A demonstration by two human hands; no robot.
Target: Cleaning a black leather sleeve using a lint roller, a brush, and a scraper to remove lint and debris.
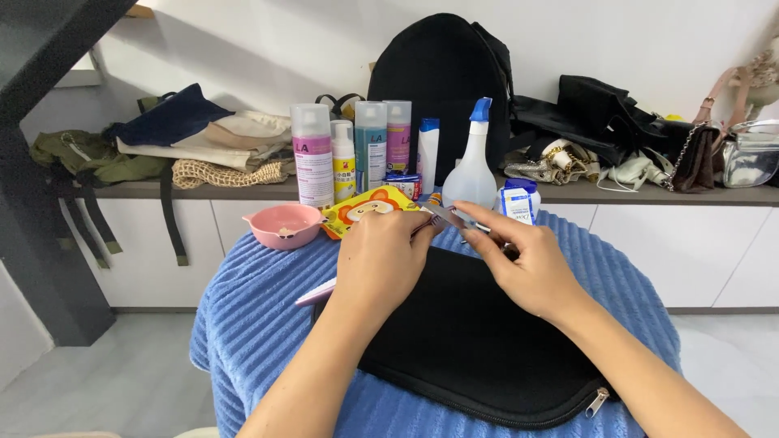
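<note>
both hands meet above the middle of the table, sharing one slim metal tool (454,217), a thin silvery strip like a pair of tweezers. its long axis runs nearly level, tipped slightly down from the person's left toward their right, one end at the left hand's fingertips and the other passing under the right hand's fingers. the left hand (380,258) has its fingers curled together, pinching the tool's left end between thumb and fingertips. the right hand (519,264) pinches the other end, forefinger stretched along the top and the remaining fingers folded beneath; what exactly the tool's tip looks like cannot be told. just below the hands lies a flat black zip pouch (479,341), its zipper pull at the near right corner, on a ribbed blue cloth (260,316) covering the round table. at the far edge stand a pink bowl (285,225), a yellow-orange packet (365,207), several spray cans (312,154) and a white spray bottle (471,166) with a blue trigger. behind runs a grey shelf (584,193) over white cabinets, piled with a black backpack (442,73), folded clothes (203,134) and handbags (698,146). the floor is pale grey, the wall white.
</note>
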